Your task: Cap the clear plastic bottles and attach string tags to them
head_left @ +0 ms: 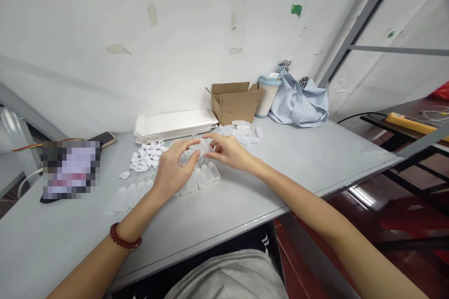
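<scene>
Between my two hands is a small translucent white plastic piece [206, 146]. My left hand [172, 168] has thumb and forefinger curved to its left edge. The fingertips of my right hand [228, 152] close on it from the right. Below them lies a row of flat translucent plastic pieces with thin loops [206, 174], partly hidden by my left hand; more of the row [126, 197] shows left of my wrist. A heap of small white plastic parts [145, 156] lies left of my left hand. Loose translucent pieces [242, 131] are scattered beyond my right hand.
Flat white trays or boxes [175, 124] are stacked against the wall. An open cardboard box [236, 106], a lidded cup [268, 96] and a light blue cloth bag [298, 103] stand at the back. A phone [105, 139] and a blurred-out item [72, 170] lie at left.
</scene>
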Available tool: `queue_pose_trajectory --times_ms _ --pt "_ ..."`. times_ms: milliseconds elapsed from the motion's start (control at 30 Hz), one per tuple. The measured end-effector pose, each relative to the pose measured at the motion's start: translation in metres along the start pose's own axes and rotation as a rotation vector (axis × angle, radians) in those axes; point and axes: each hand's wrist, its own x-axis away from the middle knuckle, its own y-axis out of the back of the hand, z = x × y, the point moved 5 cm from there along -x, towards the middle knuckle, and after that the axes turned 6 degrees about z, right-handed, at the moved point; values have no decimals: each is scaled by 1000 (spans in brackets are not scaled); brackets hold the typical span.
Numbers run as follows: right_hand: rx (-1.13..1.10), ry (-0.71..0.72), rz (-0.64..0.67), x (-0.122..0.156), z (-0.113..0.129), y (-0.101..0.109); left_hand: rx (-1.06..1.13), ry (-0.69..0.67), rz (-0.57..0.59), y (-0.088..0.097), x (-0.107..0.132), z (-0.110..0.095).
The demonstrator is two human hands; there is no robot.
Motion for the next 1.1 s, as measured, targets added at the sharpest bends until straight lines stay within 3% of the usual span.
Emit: queue_pose_trajectory --times_ms 167,500,633,800,1100 --pt "41 26 -10 1 3 -1 -17 -96 -34 2 2 -6" --pt "138 126 -59 4 8 -2 47 -103 -118 8 3 -9" --pt "209 141 -78 5 9 -4 30 41 -124 8 3 -3" --pt "346 149 -47 7 15 -9 111 172 -33 3 -1 2" --pt "325 109 -78 8 16 -10 602 441 110 -9 1 18"
